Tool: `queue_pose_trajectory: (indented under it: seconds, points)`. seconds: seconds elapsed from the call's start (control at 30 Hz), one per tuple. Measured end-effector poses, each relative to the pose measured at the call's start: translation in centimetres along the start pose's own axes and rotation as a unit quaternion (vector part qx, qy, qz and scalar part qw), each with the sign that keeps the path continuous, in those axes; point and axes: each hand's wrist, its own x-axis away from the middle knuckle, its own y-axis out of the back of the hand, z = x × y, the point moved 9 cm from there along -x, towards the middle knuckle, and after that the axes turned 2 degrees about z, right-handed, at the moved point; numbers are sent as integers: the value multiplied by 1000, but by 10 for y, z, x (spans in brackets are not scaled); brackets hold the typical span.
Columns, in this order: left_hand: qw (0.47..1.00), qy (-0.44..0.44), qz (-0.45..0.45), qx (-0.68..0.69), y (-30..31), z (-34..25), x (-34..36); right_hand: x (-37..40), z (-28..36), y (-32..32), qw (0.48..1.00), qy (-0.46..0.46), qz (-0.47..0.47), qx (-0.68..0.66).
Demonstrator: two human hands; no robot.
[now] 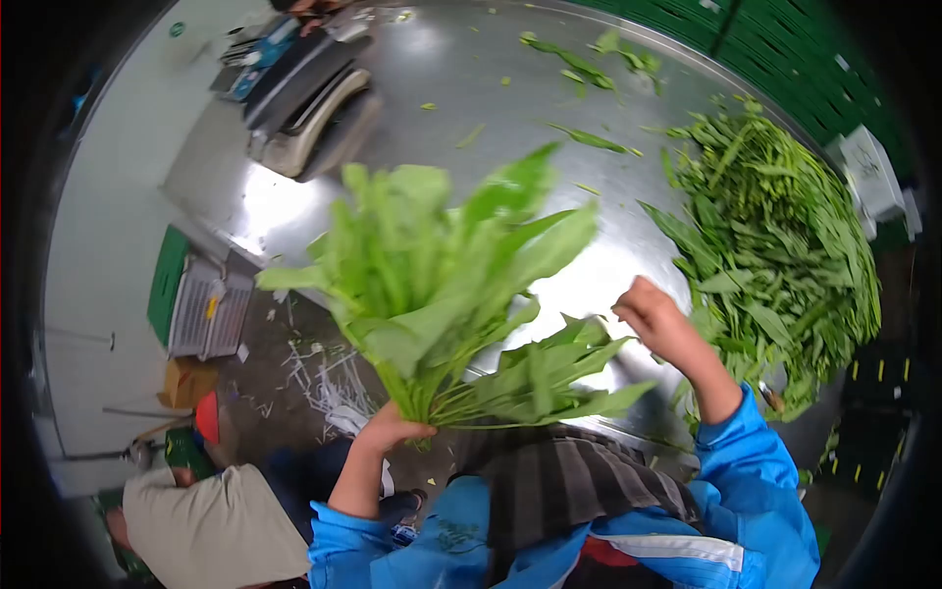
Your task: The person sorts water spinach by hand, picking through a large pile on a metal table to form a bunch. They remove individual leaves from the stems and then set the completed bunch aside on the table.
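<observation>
A large bunch of leafy greens (422, 265) fans upward and to the right from my left hand (394, 428), whose fingers are wrapped round the stems low in the view. Some of its leaves lean right, over the table's front edge. My right hand (648, 312) is raised right of the bunch, apart from it, with the fingers curled; whether anything small is between them is hidden. Just beyond that hand, a big heap of loose greens (775, 236) covers the right side of the metal table (451, 98).
A grey and beige device (309, 108) stands at the table's back left. Green crates (785, 59) line the far right edge, near a white box (868, 172). A person in a beige shirt (211, 525) is at lower left, below a grey basket (209, 306). Loose leaves (589, 137) lie on the table.
</observation>
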Motion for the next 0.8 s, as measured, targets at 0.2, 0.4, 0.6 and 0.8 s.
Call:
queue_pose_trajectory:
  seconds: [0.2, 0.4, 0.6, 0.8]
  points:
    - [978, -157, -121, -62, 63, -173, -1, 49, -116, 47, 942, -229, -208, -129]
    - [772, -112, -448, -437, 237, -247, -56, 77, -98, -27, 907, -309, -94, -270]
    - [812, -186, -30, -553, -18, -149, -187, 116, -41, -147, 865, -352, 100, -343]
    - [913, -200, 136, -328, -77, -267, -114, 91, -19, -171, 930, -217, 139, -263]
